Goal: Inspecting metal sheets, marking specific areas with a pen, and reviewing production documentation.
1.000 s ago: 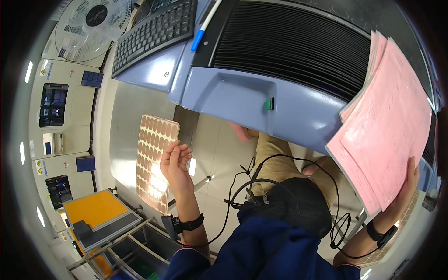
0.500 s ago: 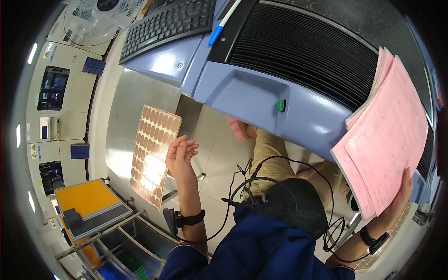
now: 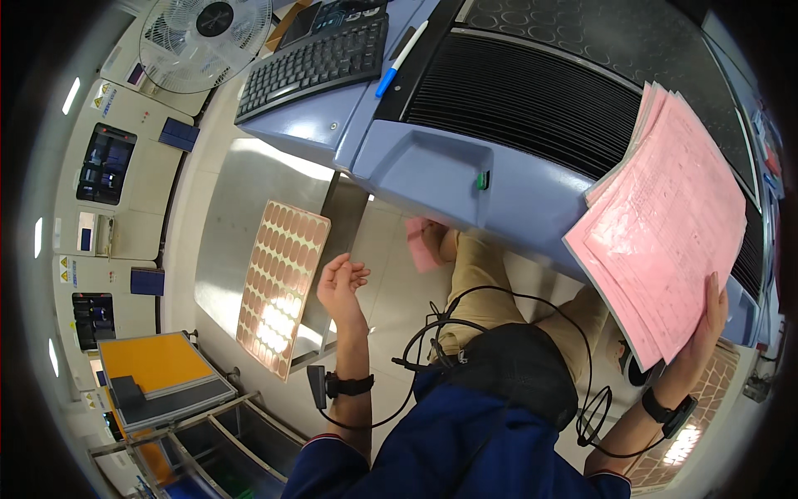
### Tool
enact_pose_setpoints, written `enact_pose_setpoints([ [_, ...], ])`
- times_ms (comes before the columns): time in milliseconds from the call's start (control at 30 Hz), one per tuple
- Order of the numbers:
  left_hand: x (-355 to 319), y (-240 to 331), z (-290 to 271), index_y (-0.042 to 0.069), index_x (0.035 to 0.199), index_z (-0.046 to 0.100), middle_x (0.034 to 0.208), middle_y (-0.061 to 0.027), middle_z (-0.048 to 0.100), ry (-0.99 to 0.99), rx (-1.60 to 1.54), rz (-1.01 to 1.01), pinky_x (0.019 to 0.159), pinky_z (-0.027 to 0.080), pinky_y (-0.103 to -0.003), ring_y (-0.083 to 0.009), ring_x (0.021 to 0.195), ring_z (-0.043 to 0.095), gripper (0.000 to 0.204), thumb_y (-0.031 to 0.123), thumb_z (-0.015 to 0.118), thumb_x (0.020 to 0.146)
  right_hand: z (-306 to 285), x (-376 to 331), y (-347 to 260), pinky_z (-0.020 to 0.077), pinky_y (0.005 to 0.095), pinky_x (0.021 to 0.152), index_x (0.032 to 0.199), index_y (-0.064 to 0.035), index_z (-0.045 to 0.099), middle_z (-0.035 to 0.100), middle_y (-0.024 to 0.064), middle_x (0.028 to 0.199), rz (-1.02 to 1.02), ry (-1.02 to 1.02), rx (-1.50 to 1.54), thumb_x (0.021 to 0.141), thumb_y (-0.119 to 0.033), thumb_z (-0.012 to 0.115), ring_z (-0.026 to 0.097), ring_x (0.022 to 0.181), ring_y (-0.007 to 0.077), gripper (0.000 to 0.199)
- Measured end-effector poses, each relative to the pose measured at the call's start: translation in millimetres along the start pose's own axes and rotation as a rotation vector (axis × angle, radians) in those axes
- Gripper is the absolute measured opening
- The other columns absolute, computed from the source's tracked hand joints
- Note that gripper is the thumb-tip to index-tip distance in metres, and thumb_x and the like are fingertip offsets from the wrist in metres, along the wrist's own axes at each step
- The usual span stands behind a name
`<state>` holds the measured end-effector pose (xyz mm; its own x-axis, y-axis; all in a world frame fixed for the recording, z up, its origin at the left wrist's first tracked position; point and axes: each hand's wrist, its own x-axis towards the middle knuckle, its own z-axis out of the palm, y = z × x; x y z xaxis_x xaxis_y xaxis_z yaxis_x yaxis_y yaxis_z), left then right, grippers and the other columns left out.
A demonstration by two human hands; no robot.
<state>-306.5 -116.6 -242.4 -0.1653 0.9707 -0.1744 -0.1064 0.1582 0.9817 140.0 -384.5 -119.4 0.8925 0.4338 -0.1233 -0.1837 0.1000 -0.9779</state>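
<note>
My right hand (image 3: 706, 324) grips the lower right edge of a stack of pink sheets (image 3: 665, 224), fanned slightly at the edges and held tilted in front of the black ribbed cover. Glossy reflections lie on the top sheet. My left hand (image 3: 342, 287) hangs in the air with nothing in it, its fingers loosely bent and apart. Just left of that hand, a thin panel with rows of copper-coloured ovals (image 3: 283, 287) rests at the edge of a metal table (image 3: 220, 241). Bands with small devices are strapped round both wrists.
A blue-grey machine (image 3: 515, 200) with a ribbed cover (image 3: 515, 108) spans the front. On it lie a keyboard (image 3: 316, 66), a blue-capped pen (image 3: 401, 60) and a small green piece (image 3: 482, 180). A fan (image 3: 208, 33) stands far left. A divided rack (image 3: 216, 441) is lower left. Cables cross my lap.
The pink stack and my right hand have shifted a little left. My left hand has moved away from the oval-patterned panel. The whole view has turned slightly.
</note>
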Motion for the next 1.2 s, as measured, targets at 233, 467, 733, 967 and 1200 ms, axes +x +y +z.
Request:
enact_pose_setpoints([
  [233, 7.4, -89.1, -29.5, -0.001, 0.112, 0.059, 0.087, -0.0108, 0.068, 0.012, 0.071, -0.125, 0.058, 0.049, -0.023, -0.0167, 0.071, 0.067, 0.021, 0.009, 0.058, 0.093, 1.7, -1.4, 1.9, 0.0478, 0.0294, 0.091, 0.133, 0.0063, 0.048, 0.06, 0.0142, 0.122, -0.019, 0.052, -0.072, 0.099, -0.023, 0.06, 0.061, 0.106, 0.0178, 0.046],
  [467, 45.9, -255.5, -113.0, -0.011, 0.131, 0.047, 0.111, -0.0279, 0.064, 0.08, 0.651, -0.387, 0.08, 0.054, -0.032, -0.0288, 0.098, 0.067, 0.065, 0.026, 0.072, 0.084, 0.9, 6.3, -0.8, 0.048, 0.0296, 0.092, 0.133, 0.0049, 0.051, 0.06, 0.0134, 0.124, 0.01, 0.063, -0.151, 0.098, -0.027, 0.059, 0.061, 0.107, 0.0178, 0.048],
  [733, 29.1, -281.3, -73.2, -0.013, 0.14, 0.041, 0.123, -0.0339, 0.06, -0.066, 0.697, -0.283, 0.098, 0.049, -0.038, -0.0386, 0.117, 0.061, 0.098, 0.048, 0.081, 0.073, -30.4, 19.1, 2.9, 0.0457, 0.0285, 0.095, 0.135, 0.005, 0.049, 0.059, 0.0125, 0.127, -0.015, 0.169, -0.344, 0.098, -0.033, 0.058, 0.059, 0.111, 0.0173, 0.054],
  [967, 53.2, -281.2, -73.4, 0.004, 0.129, 0.06, 0.092, -0.023, 0.071, 0.016, 1.007, -0.171, 0.079, 0.054, -0.043, -0.0366, 0.086, 0.07, 0.046, 0.02, 0.069, 0.087, -31.0, 23.4, 7.8, 0.0462, 0.0281, 0.094, 0.131, 0.0047, 0.052, 0.059, 0.0132, 0.125, -0.046, 0.169, -0.355, 0.097, -0.034, 0.06, 0.06, 0.109, 0.0174, 0.053],
  [1200, 24.9, -140.3, -33.9, 0.004, 0.12, 0.063, 0.092, -0.0244, 0.068, -0.393, 0.843, 0.482, 0.074, 0.053, -0.043, -0.0386, 0.082, 0.068, 0.027, 0.008, 0.058, 0.093, -41.4, 24.7, 10.9, 0.0465, 0.0279, 0.093, 0.132, 0.0052, 0.052, 0.06, 0.0135, 0.125, 0.014, 0.188, -0.356, 0.096, -0.037, 0.06, 0.06, 0.108, 0.0179, 0.056],
])
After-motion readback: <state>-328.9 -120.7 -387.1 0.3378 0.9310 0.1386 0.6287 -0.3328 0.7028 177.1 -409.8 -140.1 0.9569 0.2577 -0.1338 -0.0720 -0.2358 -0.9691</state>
